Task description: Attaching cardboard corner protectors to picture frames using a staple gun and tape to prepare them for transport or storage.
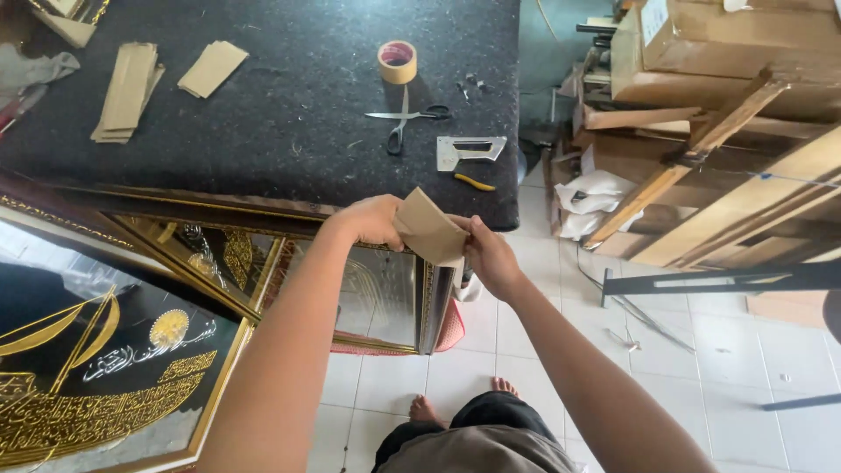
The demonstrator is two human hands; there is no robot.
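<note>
Both of your hands meet on one piece of brown card (pixel 429 232), held up in the air just off the near edge of the black table (pixel 289 131). Your left hand (pixel 372 221) is closed around the card's left edge, and your right hand (pixel 491 258) pinches its lower right corner, so the card is stretched between them and tilts toward you (a grip that keeps it flat and easy to look over). Behind the card, on the table, lie scissors (pixel 406 118), a roll of tape (pixel 397 61) and a metal staple gun (pixel 470 151), all within reach of the table's near edge. Two stacks of similar card pieces (pixel 131 88) sit toward the table's far left. Gold-framed glass pictures (pixel 385 293) lean against the table's front, below your hands. Most of your fingers are hidden behind the card, so how they sit on its back cannot be made out. Wooden boards and boxes (pixel 718 114) right of the table are cut off by the frame.
</note>
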